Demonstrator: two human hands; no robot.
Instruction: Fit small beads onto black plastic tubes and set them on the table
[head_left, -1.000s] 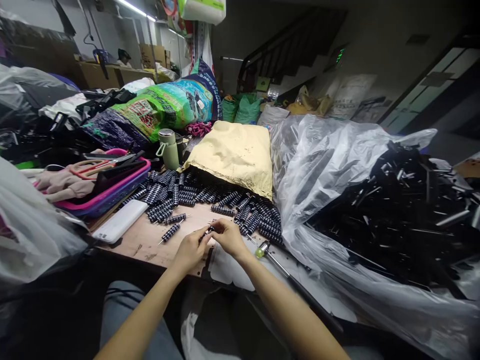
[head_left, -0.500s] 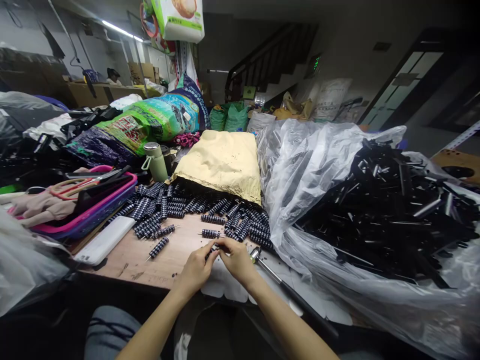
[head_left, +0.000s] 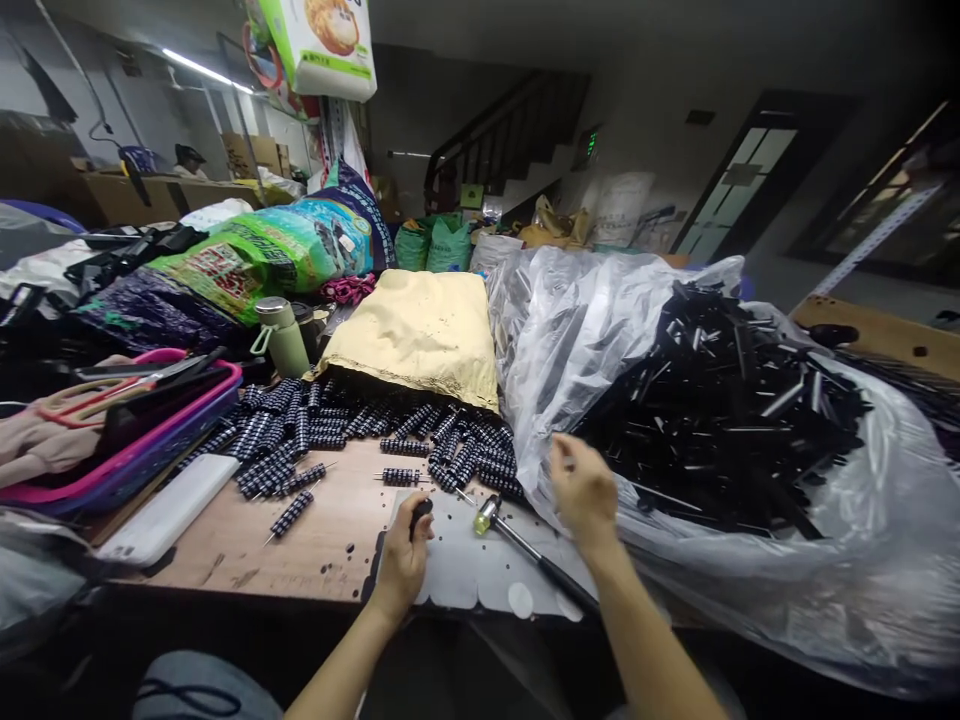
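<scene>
My left hand (head_left: 405,555) is closed round a small dark cylindrical part (head_left: 421,508) and holds it upright on a white punched sheet (head_left: 480,565) at the table's front edge. My right hand (head_left: 581,490) hovers at the near edge of a clear plastic bag (head_left: 675,300) heaped with black rod parts (head_left: 720,410); its fingers are curled and I cannot make out anything in them. A small hammer (head_left: 517,545) with a yellow-and-metal head lies on the sheet between the two hands. Several ribbed dark rollers with pins (head_left: 360,435) spill across the wooden table (head_left: 315,540) from a yellow sack (head_left: 416,335).
A pink basket (head_left: 127,440) with cloth and scissors stands at the left, with a white flat device (head_left: 169,505) in front of it. A green bottle (head_left: 281,335) and printed sacks (head_left: 262,255) stand behind. More plastic (head_left: 45,580) hangs at the lower left.
My right hand has left the part and moved right to the plastic bag. My left hand now holds the part alone, upright on the sheet. The view has swung rightward.
</scene>
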